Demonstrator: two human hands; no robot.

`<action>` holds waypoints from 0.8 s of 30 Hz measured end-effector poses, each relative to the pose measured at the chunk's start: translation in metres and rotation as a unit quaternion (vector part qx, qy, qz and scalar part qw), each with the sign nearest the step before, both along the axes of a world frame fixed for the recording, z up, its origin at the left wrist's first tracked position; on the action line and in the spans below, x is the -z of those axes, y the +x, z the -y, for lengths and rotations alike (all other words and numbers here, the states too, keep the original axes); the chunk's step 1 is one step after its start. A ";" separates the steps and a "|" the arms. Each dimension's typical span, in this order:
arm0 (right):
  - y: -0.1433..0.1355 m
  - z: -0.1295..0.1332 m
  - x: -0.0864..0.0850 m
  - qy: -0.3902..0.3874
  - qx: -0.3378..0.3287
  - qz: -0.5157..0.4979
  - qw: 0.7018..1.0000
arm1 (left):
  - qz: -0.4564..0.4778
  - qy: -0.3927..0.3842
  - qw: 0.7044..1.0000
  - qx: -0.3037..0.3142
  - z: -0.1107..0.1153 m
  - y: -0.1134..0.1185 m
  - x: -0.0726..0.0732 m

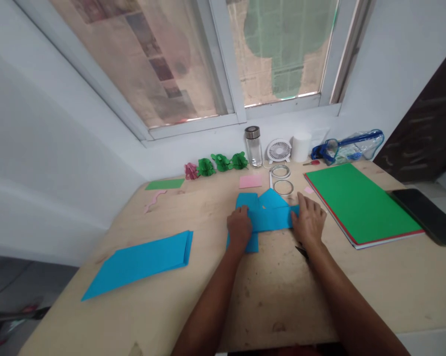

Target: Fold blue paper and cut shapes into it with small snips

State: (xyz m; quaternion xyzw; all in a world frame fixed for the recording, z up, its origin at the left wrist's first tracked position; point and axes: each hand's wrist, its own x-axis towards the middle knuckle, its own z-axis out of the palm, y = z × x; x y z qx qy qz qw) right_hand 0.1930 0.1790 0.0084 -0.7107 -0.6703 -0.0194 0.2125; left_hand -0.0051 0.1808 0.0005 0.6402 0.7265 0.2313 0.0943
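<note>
Head view: looking forward and down over a pale wooden surface (278, 291).
Left hand (240, 227): resting on the upright blue piece (247, 200), fingers bent and close together; cannot tell whether pinching or only pressing.
Right hand (309, 220): at the right end of the blue strip (273, 219), fingers spread fairly wide, thumb at the strip's end.
Blue strip: lying crosswise between both hands, across the upright blue piece.
Blue pointed piece (273, 199): lying just beyond the strip, tip facing the window (241, 111).
Dark pointed tool (301, 251): partly hidden by the right wrist.
Blue sheets (145, 259): stacked well apart, to the left.
Left rear: green sheet (165, 184), wavy pink strip (155, 200), 1 pink paper figure (191, 171) beside 3 green paper figures (223, 162).
Rear middle: pink paper (250, 181), bottle (254, 148), small fan (279, 150), white roll (301, 148), 2 rings (283, 193).
Right: green-topped stack (364, 205) near a dark phone (428, 215); behind, clear pouch (360, 147) with blue trim and red-handled tool (314, 162).
Pink scrap (308, 190): lying near the right hand.
</note>
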 end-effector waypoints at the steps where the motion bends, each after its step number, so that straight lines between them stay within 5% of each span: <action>1: -0.003 0.002 0.000 0.027 -0.030 0.008 0.999 | -0.007 0.006 1.000 -0.002 0.002 0.001 -0.001; 6: -0.024 0.012 0.009 -0.037 -0.254 0.082 0.963 | -0.018 0.051 0.999 0.000 0.056 -0.002 -0.009; 11: -0.031 0.015 0.022 -0.076 -0.270 0.089 0.956 | 0.128 0.157 0.975 0.096 0.165 -0.012 0.003; 14: -0.030 0.016 0.023 -0.068 -0.264 0.084 0.959 | 0.139 0.157 0.975 0.079 0.196 -0.018 0.010; 17: -0.031 0.016 0.021 -0.053 -0.252 0.080 0.963 | 0.088 0.139 0.985 0.050 0.178 -0.024 0.007; 24: -0.032 0.014 0.028 -0.028 -0.253 0.075 0.964 | 0.031 0.012 0.999 0.010 0.076 -0.037 -0.010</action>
